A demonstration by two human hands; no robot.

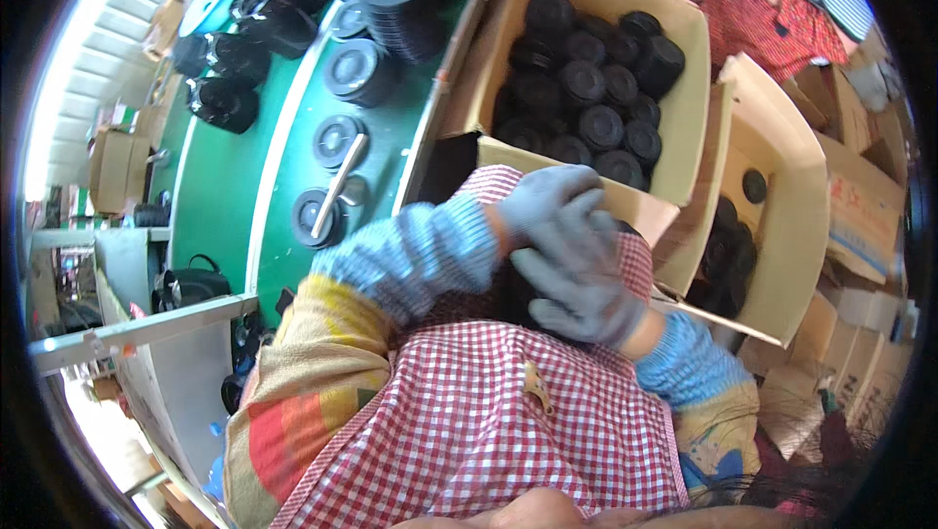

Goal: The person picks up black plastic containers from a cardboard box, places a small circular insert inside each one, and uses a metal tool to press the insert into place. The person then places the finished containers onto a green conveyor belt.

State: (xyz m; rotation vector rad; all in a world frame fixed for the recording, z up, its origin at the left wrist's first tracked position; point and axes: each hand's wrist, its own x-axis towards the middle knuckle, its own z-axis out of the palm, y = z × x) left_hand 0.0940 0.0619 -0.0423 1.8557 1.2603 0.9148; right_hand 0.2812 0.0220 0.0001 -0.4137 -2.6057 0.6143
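Observation:
My left hand (pixel 555 203), in a grey work glove, lies over the fingers of my right hand (pixel 583 293), gloved the same way. They meet above my lap, near the front edge of an open cardboard box (pixel 674 177). The right hand's fingers are stretched out and apart, pointing left. Those of the left hand bend loosely across them, with nothing visible in its grasp. Beneath the hands shows a dark shape (pixel 516 296) that I cannot make out. Several round black lids or caps (pixel 600 126) fill the box just beyond my hands.
Left is a green worktable (pixel 283 153) with stacked black discs (pixel 396 11), a light stick (pixel 339 185) across two discs, and glossy black pots (pixel 223 104). A second cardboard box (pixel 782 197) with black parts stands right. Another person (pixel 772 16) is at the far right.

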